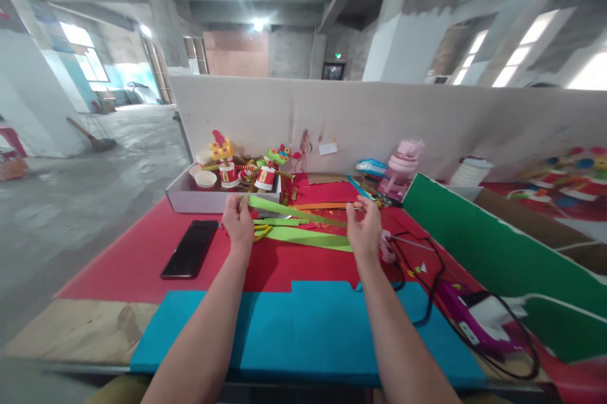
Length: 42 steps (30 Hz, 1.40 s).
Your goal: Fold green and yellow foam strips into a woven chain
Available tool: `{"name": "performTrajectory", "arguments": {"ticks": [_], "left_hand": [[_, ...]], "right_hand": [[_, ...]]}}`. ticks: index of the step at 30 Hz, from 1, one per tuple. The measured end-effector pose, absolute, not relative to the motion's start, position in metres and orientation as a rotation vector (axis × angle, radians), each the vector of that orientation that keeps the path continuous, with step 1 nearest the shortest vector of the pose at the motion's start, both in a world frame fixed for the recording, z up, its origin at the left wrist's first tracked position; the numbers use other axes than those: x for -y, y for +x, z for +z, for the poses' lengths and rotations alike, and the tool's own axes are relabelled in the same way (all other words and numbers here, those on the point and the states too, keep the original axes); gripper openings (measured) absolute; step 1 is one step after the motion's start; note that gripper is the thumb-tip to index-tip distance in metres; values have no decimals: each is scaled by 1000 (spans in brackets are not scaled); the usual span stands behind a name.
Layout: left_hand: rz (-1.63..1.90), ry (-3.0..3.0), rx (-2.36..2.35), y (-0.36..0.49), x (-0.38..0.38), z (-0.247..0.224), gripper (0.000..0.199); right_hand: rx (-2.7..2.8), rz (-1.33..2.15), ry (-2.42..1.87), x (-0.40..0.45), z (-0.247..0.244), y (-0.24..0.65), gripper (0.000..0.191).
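Observation:
A light green paper strip (296, 210) stretches between my two hands, raised above the table. My left hand (238, 224) pinches its left end between thumb and fingers. My right hand (364, 227) has its fingers curled at the other end, where the strip passes behind the thumb; the exact grip is partly hidden. Beneath lie a wider green paper strip (313, 239) and an orange strip (320, 205). Yellow-handled scissors (262, 231) rest beside my left hand, and a pink glue gun (387, 246) is just right of my right hand.
A black phone (190, 249) lies left. Behind it, a white box (190, 201) holds paper-cup figures (228, 174). Blue paper (294, 334) covers the front edge. At right are a green partition (474, 246), a purple power strip (467, 318), black cables and a pink bottle (403, 167).

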<state>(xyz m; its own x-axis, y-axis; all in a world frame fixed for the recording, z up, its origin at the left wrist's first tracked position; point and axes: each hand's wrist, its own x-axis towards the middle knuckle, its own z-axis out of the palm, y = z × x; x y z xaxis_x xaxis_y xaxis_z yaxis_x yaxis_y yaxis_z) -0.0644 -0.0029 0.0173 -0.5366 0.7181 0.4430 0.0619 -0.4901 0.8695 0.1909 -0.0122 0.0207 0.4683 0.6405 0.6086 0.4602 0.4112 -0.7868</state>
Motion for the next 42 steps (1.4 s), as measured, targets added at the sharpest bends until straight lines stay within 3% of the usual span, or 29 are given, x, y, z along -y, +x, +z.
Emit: {"name": "performTrajectory", "arguments": {"ticks": [2,6,10,13,18,42], "left_hand": [[2091,1304,-1301,-57,7,19,12],[2017,1470,-1217,-42,14,21,13],[2003,1475,-1057,-35,17,23,13],[1999,1452,-991,-32,17,24,15],[2002,1467,-990,-31,14,22,16],[1926,1567,-1066,-30,13,15,16]], "right_hand": [[1419,170,-1113,19,40,166,38],[1816,667,-1009,19,66,118,49],[1922,894,-1018,7,65,111,32],[1960,962,-1031,6,59,120,33],[1950,1025,-1065,15,51,126,41],[1892,984,-1007,27,18,116,40]]}}
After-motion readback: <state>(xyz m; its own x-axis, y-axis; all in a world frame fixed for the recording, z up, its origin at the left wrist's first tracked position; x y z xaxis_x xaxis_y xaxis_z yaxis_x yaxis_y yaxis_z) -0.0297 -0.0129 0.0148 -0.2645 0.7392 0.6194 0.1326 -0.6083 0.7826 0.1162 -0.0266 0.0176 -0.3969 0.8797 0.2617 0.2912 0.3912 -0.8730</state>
